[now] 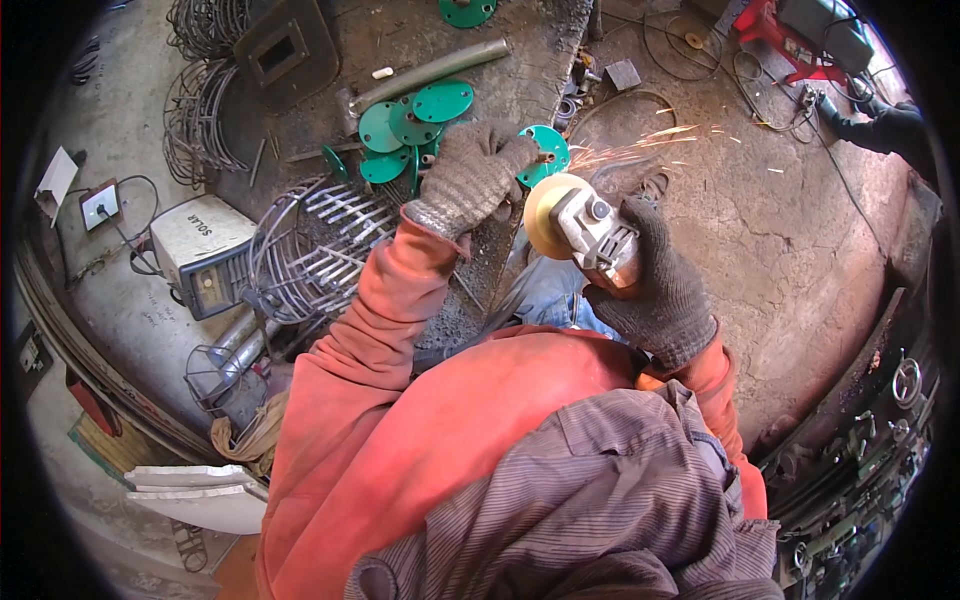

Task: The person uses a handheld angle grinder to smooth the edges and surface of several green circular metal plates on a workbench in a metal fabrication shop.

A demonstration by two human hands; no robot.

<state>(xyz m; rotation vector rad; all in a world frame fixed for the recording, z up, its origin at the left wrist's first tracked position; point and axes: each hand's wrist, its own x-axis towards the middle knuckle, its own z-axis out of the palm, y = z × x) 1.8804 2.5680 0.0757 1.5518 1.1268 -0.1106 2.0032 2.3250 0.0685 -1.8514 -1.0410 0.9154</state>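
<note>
Above centre of frame, the gloved left hand [470,175] is clamping a green disc [545,147] near its edge, fingers drawn together; the glove is hiding the exact hold. Just right of centre, the gloved right hand [655,290] is gripping an angle grinder [603,235], fingers wrapped round its body. The yellowish wheel [550,215] is meeting the disc's lower edge, by the look of it; sparks [635,152] are streaking toward the upper right. Progress, as judged: grinding is under way on this one piece and is probably not finished, sparks flying; how much of it is already dressed, cannot tell. Further green discs [443,101] are lying in an overlapping cluster, upper middle, up and left of the left glove; a lone green plate [467,10] is sitting at the top edge. Whether these are awaiting work or already ground, the view is not showing. A metal tube [440,75] is lying just above the cluster.
</note>
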